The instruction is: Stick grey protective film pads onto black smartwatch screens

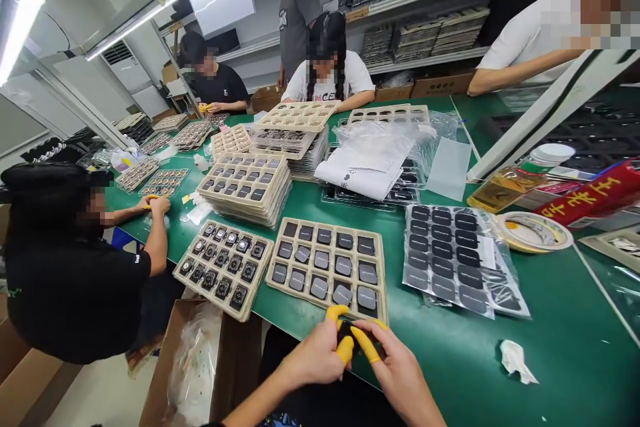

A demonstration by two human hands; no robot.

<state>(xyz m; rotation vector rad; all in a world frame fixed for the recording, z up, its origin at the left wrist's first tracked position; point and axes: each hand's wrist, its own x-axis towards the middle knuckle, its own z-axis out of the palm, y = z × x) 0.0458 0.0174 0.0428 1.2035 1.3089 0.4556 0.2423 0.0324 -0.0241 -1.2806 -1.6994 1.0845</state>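
Observation:
Yellow finger cots cover fingertips on both hands. My left hand (323, 350) and my right hand (387, 353) are closed together on a small black watch body (346, 329), mostly hidden by the fingers. They are at the table's front edge, just below a beige tray (385, 273) with rows of dark rounded-square pieces, some tilted in their pockets. To its left lies another beige tray (267, 267), filled with black watch bodies, several with round sensors facing up.
Behind the trays rises a stack of trays (245, 203). A sheet of black stickers (443, 253), a tape roll (560, 237), a bottle of amber liquid (505, 188) and a crumpled tissue (515, 359) are rightward. A co-worker (75, 280) sits left; an open carton (163, 353) stands below.

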